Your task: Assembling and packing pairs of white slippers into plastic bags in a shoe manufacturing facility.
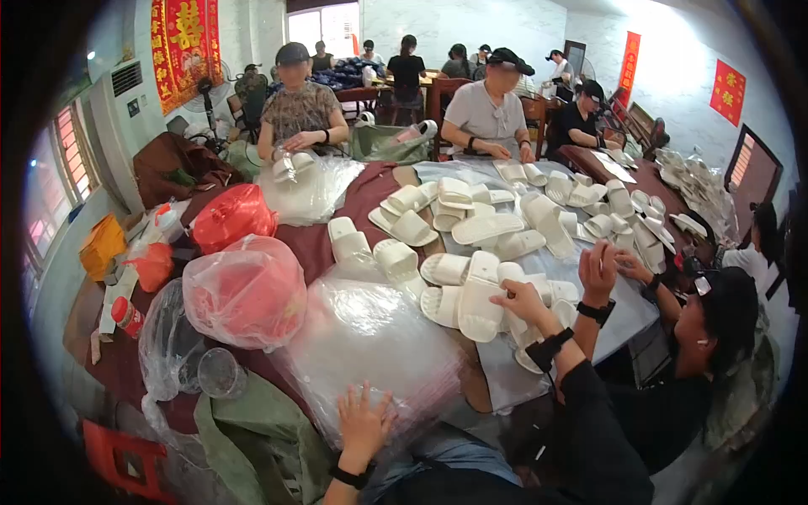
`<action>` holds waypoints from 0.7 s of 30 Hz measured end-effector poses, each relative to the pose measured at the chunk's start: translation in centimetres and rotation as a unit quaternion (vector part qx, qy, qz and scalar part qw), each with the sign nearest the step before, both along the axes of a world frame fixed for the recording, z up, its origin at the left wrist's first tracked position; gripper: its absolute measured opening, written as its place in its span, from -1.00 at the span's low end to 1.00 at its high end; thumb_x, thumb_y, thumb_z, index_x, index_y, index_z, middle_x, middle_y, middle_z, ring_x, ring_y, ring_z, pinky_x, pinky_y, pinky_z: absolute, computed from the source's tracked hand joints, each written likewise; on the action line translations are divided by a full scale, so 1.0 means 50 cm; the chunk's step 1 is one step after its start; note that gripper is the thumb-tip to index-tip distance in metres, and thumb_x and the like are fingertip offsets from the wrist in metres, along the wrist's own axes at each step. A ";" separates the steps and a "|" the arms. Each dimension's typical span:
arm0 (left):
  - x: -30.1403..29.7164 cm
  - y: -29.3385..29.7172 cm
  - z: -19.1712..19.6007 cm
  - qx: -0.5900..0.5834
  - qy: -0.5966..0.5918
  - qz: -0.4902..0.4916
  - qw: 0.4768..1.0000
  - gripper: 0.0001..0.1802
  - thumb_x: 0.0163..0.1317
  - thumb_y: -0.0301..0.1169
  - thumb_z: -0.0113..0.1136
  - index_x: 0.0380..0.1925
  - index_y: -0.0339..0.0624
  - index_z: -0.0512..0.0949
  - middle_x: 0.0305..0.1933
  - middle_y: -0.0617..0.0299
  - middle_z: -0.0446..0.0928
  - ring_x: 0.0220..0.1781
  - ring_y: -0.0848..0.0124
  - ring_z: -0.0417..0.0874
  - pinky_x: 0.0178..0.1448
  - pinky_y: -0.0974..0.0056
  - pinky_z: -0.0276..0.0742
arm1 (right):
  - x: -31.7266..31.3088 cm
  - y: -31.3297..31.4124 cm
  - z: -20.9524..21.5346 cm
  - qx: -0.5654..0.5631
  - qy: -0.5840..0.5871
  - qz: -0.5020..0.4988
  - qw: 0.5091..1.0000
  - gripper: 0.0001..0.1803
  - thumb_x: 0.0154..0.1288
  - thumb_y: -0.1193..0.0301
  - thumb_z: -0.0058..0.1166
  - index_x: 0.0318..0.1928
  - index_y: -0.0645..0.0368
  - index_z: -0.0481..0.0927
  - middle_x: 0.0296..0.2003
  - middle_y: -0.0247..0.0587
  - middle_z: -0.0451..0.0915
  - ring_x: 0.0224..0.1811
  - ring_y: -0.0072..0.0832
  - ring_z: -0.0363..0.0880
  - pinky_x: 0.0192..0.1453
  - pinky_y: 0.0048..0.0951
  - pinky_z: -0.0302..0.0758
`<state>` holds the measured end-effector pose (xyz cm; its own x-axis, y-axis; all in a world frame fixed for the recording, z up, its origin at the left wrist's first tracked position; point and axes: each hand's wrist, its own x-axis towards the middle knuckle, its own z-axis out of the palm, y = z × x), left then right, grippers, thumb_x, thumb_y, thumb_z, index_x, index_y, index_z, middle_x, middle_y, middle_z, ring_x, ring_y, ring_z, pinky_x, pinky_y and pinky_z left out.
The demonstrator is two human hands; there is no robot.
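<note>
My left hand (364, 418) lies flat with its fingers spread on a stack of clear plastic bags (370, 337) at the near edge of the table. My right hand (520, 300), in a black sleeve with a dark wrist strap, reaches forward into a heap of white slippers (505, 227). Its fingers are curled around the edge of one white slipper (478, 296). Close to the right, a seated person in a black cap (724, 316) raises a hand (598, 268) with a black watch over the same heap.
Red bags in clear plastic (246, 290) and a clear cup (220, 372) sit at the left on the dark red table (307, 240). A green cloth (252, 429) hangs at the near edge. Two people (488, 105) sit across handling slippers; more people work at the back.
</note>
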<state>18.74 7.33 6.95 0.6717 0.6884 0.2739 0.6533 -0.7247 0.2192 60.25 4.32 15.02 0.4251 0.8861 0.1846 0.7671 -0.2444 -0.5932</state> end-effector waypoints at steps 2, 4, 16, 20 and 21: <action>-0.002 0.001 -0.008 0.010 -0.004 0.003 1.000 -0.52 0.15 -0.02 0.15 0.11 0.29 0.48 0.33 -0.02 0.22 0.33 -0.17 0.18 0.34 -0.25 0.02 | -0.058 0.008 0.043 0.051 -0.037 0.034 0.997 -0.64 0.03 0.18 0.33 -0.43 0.23 0.55 -0.66 -0.12 0.50 -0.61 -0.22 0.49 -0.50 -0.31 0.42; -0.008 -0.001 -0.012 0.016 -0.002 0.005 1.000 -0.53 0.15 -0.02 0.15 0.09 0.30 0.49 0.33 -0.02 0.23 0.33 -0.17 0.19 0.34 -0.24 0.03 | -0.133 0.021 0.068 0.161 -0.078 0.097 0.979 -0.65 0.03 0.19 0.32 -0.44 0.23 0.55 -0.66 -0.11 0.49 -0.63 -0.22 0.46 -0.51 -0.32 0.39; -0.035 0.002 0.185 -0.060 -0.404 0.066 0.910 -0.45 0.34 -0.18 -0.04 0.18 -0.35 0.24 0.28 -0.09 0.23 0.34 0.09 0.22 0.39 0.02 0.04 | -0.461 0.018 0.029 0.025 0.033 0.443 0.896 -0.23 0.16 0.10 0.20 0.26 0.28 0.25 0.03 0.09 0.43 0.08 -0.08 0.41 0.16 -0.20 0.34; -0.003 0.003 0.241 -0.120 -0.623 0.023 0.773 -0.40 0.38 -0.08 -0.18 0.24 -0.28 0.08 0.22 -0.04 0.25 0.26 0.21 0.29 0.32 0.06 0.16 | -0.577 -0.059 -0.005 0.012 0.308 0.601 0.737 -0.20 0.25 0.07 0.12 0.29 0.35 0.16 0.11 0.21 0.38 0.18 -0.17 0.38 0.25 -0.29 0.31; 0.005 0.002 0.251 -0.130 -0.652 -0.003 0.747 -0.39 0.39 -0.05 -0.21 0.26 -0.23 0.02 0.20 -0.04 0.26 0.24 0.21 0.30 0.30 0.06 0.19 | -0.593 -0.070 -0.011 -0.021 0.344 0.590 0.730 -0.24 0.27 0.10 0.12 0.28 0.35 0.18 0.12 0.15 0.39 0.19 -0.23 0.37 0.24 -0.30 0.31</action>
